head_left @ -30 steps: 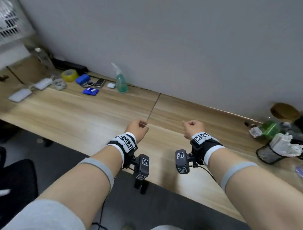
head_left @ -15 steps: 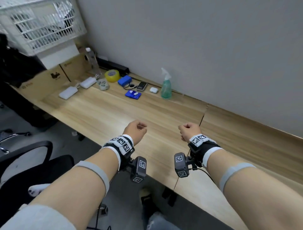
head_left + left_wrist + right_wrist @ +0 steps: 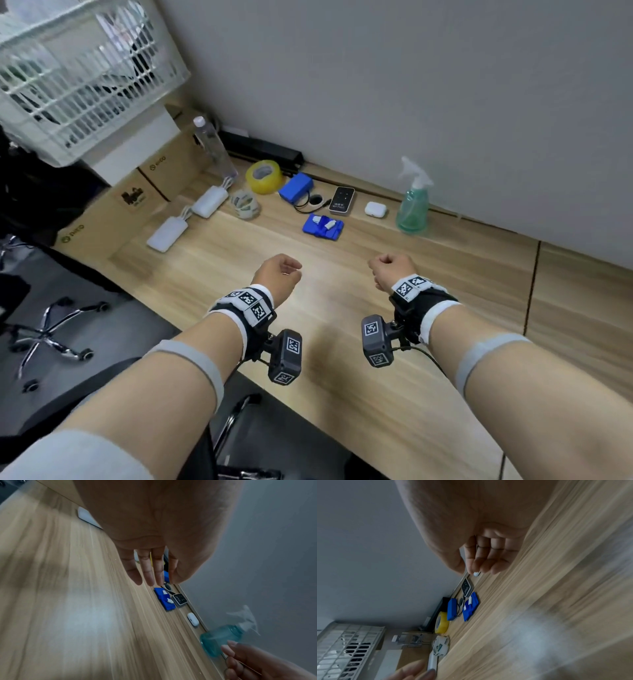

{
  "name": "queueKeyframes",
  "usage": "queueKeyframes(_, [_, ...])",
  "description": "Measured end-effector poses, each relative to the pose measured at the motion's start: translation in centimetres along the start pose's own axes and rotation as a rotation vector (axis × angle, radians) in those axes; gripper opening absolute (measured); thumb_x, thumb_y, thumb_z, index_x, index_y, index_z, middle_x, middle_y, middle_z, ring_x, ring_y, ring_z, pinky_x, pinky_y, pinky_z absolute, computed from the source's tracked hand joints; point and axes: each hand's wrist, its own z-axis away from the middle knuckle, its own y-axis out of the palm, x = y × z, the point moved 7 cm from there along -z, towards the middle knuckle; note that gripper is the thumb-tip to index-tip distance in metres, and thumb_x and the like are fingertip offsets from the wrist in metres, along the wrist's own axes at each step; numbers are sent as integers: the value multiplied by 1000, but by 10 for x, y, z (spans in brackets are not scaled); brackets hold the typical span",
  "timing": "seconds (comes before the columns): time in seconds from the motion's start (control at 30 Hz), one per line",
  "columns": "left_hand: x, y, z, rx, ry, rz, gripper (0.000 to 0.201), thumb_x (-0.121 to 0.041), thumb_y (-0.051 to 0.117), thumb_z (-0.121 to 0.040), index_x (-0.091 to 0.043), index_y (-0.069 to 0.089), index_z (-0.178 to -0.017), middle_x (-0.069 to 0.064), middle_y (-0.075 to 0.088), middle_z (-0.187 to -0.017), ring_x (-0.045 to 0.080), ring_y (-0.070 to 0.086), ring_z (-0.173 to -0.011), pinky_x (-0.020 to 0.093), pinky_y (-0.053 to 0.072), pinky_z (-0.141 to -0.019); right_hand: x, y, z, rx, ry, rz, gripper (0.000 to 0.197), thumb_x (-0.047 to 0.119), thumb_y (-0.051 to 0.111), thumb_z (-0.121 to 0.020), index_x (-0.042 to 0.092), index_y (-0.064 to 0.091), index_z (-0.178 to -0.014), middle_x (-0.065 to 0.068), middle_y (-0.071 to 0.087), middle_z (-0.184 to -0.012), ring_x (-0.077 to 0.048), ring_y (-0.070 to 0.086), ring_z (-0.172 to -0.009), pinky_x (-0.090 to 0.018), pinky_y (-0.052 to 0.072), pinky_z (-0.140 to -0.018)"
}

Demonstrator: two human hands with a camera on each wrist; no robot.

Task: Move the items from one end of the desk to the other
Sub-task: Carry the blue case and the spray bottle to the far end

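The items lie in a row at the far left of the wooden desk (image 3: 342, 342), near the wall: a teal spray bottle (image 3: 412, 209), a white earbud case (image 3: 375, 209), a dark remote (image 3: 342, 200), a flat blue piece (image 3: 323, 226), a blue box (image 3: 296, 188), a yellow tape roll (image 3: 264, 176), a white tape roll (image 3: 244, 205) and two white power banks (image 3: 209, 202). My left hand (image 3: 291, 270) and right hand (image 3: 380, 265) hover over the desk short of the row, both empty. The left wrist view shows straight fingers (image 3: 149, 574); the right wrist view shows loosely curled fingers (image 3: 488, 562).
A clear water bottle (image 3: 214, 147) and a black power strip (image 3: 262, 150) stand by the wall. Cardboard boxes (image 3: 113, 212) and a white basket (image 3: 78, 85) close off the desk's left end. An office chair base (image 3: 51, 335) stands on the floor at the left.
The view has swung left along the desk, so the row of items is nearer and larger. Both hands stay raised in front of me, empty as before.
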Motion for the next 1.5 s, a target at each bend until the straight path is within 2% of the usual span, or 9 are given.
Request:
queueKeyframes(0.2, [11, -2, -69, 68, -31, 4, 10, -16, 63, -87, -26, 65, -90, -5, 63, -84, 22, 60, -75, 42, 57, -82, 28, 34, -19, 17, 82, 81, 17, 35, 57, -60, 20, 60, -67, -3, 63, -62, -33, 70, -72, -53, 61, -77])
queueKeyframes(0.33, [17, 4, -123, 148, -35, -11, 13, -18, 63, -87, -26, 62, -96, 4, 68, -104, 24, 61, -82, 41, 55, -85, 19, 52, -63, -21, 140, 129, 22, 36, 51, -63, 20, 59, -74, -7, 69, -72, -34, 71, -77, -51, 62, -77])
queueKeyframes(0.47, [11, 18, -187, 211, -4, -66, 30, -19, 64, -86, -23, 59, -115, 2, 63, -114, 24, 63, -99, 35, 51, -88, 51, 44, -72, -140, 146, 252, 11, 21, 61, -78, 20, 62, -89, -8, 68, -97, -29, 63, -79, -29, 49, -71])
queueKeyframes(0.6, [-11, 51, -237, 289, 125, -225, 59, -25, 74, -77, -22, 50, -131, 9, 50, -130, 28, 54, -119, 42, 49, -99, 52, 18, -89, -412, 224, 291, 47, 19, 71, -80, 5, 52, -121, -16, 49, -126, -35, 57, -107, -31, 42, -83])
queueKeyframes(0.73, [-23, 77, -266, 308, 257, -536, 83, -35, 79, -73, -27, 34, -142, 5, 35, -145, 28, 35, -136, 47, 43, -100, 57, -16, -101, -703, 299, 164, 93, 32, 83, -68, 7, 31, -141, -19, 39, -137, -37, 48, -122, -41, 44, -97])
queueKeyframes(0.87, [-12, 89, -277, 355, 300, -639, 83, -40, 84, -67, -27, 41, -136, 5, 35, -141, 28, 33, -135, 47, 41, -99, 68, -30, -129, -713, 195, 38, 104, 32, 85, -63, 20, 27, -148, -11, 41, -140, -31, 50, -124, -41, 44, -106])
queueKeyframes(1.1, [-18, 87, -278, 266, 451, -769, 77, -50, 82, -62, -23, 50, -126, 7, 40, -134, 29, 36, -128, 39, 38, -99, 79, -35, -132, -693, 109, -27, 54, 21, 73, -84, 12, 47, -131, 0, 57, -114, -21, 58, -104, -30, 44, -94])
queueKeyframes(1.3, [-22, 97, -254, 498, 294, -723, 35, -35, 71, -81, -18, 50, -104, 6, 64, -99, 29, 61, -88, 34, 46, -69, 65, -29, -87, -654, 67, -134, 56, 23, 74, -86, 16, 49, -135, 1, 60, -122, -17, 56, -108, -32, 41, -98])
queueKeyframes(1.5, [-55, 117, -180, 626, 351, -550, 24, -35, 71, -84, -22, 53, -95, 4, 64, -95, 27, 60, -86, 31, 44, -72, 41, -50, -17, -631, 19, -193, 54, 28, 76, -83, 20, 53, -130, 1, 65, -121, -20, 61, -111, -38, 46, -102])
